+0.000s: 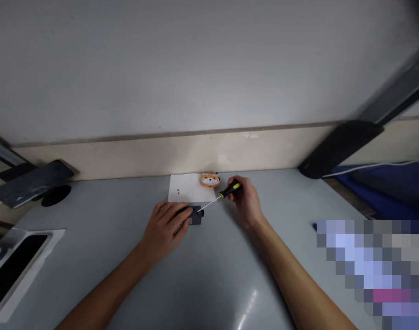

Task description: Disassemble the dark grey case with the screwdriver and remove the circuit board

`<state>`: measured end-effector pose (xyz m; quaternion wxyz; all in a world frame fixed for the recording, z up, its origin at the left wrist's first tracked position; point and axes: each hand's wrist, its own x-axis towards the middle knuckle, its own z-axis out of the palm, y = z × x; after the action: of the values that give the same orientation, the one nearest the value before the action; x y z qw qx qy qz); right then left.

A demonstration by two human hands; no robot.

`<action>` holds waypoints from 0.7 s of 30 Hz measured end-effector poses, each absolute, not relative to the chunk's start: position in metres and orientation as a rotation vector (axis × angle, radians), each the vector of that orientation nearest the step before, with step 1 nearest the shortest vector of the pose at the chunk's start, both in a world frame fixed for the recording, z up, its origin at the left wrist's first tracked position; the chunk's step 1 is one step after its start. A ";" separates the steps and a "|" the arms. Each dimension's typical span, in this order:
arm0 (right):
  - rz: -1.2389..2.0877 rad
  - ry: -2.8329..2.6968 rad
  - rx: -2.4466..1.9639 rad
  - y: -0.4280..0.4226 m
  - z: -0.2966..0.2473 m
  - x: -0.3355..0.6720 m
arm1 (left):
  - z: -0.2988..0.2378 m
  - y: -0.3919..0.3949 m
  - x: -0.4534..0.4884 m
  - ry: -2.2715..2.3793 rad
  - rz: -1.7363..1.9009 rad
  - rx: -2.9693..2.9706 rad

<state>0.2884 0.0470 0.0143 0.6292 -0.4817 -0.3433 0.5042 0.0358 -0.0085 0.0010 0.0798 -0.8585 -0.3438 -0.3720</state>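
Grey and smooth, the table [102, 238] fills the lower half of the view and catches a pale glare near its front edge, at about six o'clock. Behind it runs a low cream backboard [133, 158], and above that a plain off-white wall [195, 59] takes up the whole upper half.

Near the table's centre, the left hand [166, 227] lies palm down with its fingers closed over a small dark grey block [196, 215], pinning it to the table. The right hand [245, 199], at about two o'clock from the block, grips a screwdriver [220, 196] by its black and yellow handle; the thin metal shaft slants down to the left and its tip touches the top of the block.

Just beyond the block, at twelve o'clock, a white sheet of paper [187, 188] lies flat against the backboard, with two tiny dark specks on it that are too small to identify. An orange and white animal-faced trinket [209, 179] sits on the paper's far right corner.

At nine o'clock a dark phone [32, 182] leans on a stand, with a round dark cut-out [56, 195] in the table beside it. At about eight o'clock sits a white tray with a black inside [13, 266]. At two o'clock a black lamp head [340, 147] slants in from the right, with blue fabric [384, 188] under it.
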 end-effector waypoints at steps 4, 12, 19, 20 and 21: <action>1.138 -0.815 -1.140 0.047 0.011 0.289 | 0.001 -0.007 0.034 -1.016 -1.110 -2.567; 1.168 -0.848 -1.154 0.048 0.006 0.286 | 0.002 -0.008 0.033 -0.993 -1.089 -2.564; 1.143 -0.809 -1.138 0.050 0.004 0.290 | 0.005 -0.011 0.033 -0.939 -1.061 -2.569; 1.143 -0.805 -1.137 0.050 0.004 0.291 | 0.004 -0.011 0.034 -0.930 -1.059 -2.574; 1.140 -0.805 -1.136 0.049 0.004 0.291 | 0.004 -0.012 0.034 -0.920 -1.058 -2.580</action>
<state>0.2908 0.0495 0.0042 0.6219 -0.4943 -0.3503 0.4963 0.0340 -0.0118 0.0038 0.1023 -0.8740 -0.3118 -0.3583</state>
